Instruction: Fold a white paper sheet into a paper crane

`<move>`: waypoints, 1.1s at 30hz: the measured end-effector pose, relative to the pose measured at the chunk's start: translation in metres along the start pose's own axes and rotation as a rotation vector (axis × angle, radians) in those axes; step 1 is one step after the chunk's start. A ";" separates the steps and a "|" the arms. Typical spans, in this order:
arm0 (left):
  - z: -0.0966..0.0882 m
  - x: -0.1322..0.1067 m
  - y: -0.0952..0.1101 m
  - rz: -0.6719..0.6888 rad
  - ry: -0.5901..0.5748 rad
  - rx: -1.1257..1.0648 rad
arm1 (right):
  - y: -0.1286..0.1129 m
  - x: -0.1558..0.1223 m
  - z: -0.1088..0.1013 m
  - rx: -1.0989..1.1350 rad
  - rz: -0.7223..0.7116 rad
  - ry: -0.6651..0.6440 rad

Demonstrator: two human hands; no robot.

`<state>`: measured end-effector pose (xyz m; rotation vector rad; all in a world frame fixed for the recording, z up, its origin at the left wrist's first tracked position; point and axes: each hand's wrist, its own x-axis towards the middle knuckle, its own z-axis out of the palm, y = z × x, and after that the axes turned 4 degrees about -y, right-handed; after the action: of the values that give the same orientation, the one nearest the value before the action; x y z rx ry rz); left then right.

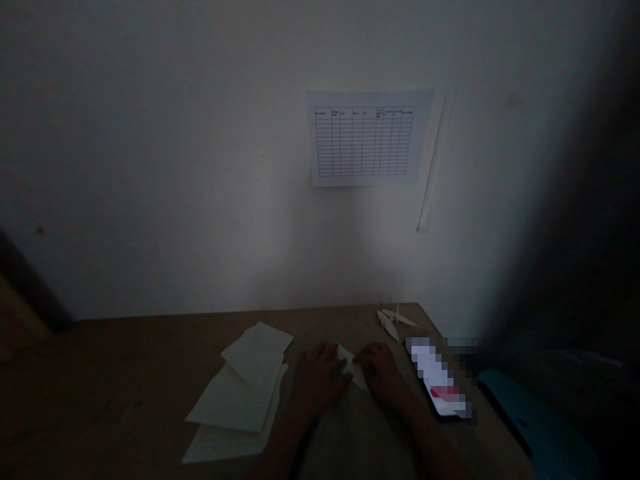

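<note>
A small folded piece of white paper [357, 375] lies on the table between my two hands. My left hand [323, 373] is at its left side, thumb and fingertips pressed on the paper. From the right, the curled fingers of my right hand [377, 367] grip the opposite edge. Beyond my right hand, two folded paper pieces with pointed ends [389, 325] lie near the back edge. Several flat sheets of paper [240, 400] overlap to the left of my left hand. Dim light hides the fine creases.
A phone [437, 380] with a lit, blurred screen lies right of my right arm on the brown table [125, 387]. Past the table's right edge is a teal rounded object [540, 427]. A printed chart [365, 140] hangs on the wall behind.
</note>
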<state>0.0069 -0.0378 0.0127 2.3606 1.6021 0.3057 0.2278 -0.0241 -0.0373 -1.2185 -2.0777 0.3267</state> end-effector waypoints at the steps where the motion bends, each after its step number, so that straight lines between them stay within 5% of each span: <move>1: 0.000 0.000 0.000 -0.005 0.005 0.009 | 0.000 0.000 0.000 -0.008 0.016 -0.007; 7: 0.006 -0.001 -0.002 0.019 0.011 0.060 | -0.006 0.002 -0.006 -0.019 0.091 -0.120; 18: 0.004 0.002 -0.002 -0.004 0.000 0.110 | -0.014 0.001 -0.009 -0.046 0.063 -0.058; 33: -0.006 0.001 -0.002 0.001 0.066 -0.005 | -0.030 0.002 -0.019 -0.083 0.099 -0.167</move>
<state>0.0034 -0.0352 0.0174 2.3704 1.6275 0.3909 0.2195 -0.0405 -0.0069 -1.3881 -2.1958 0.4036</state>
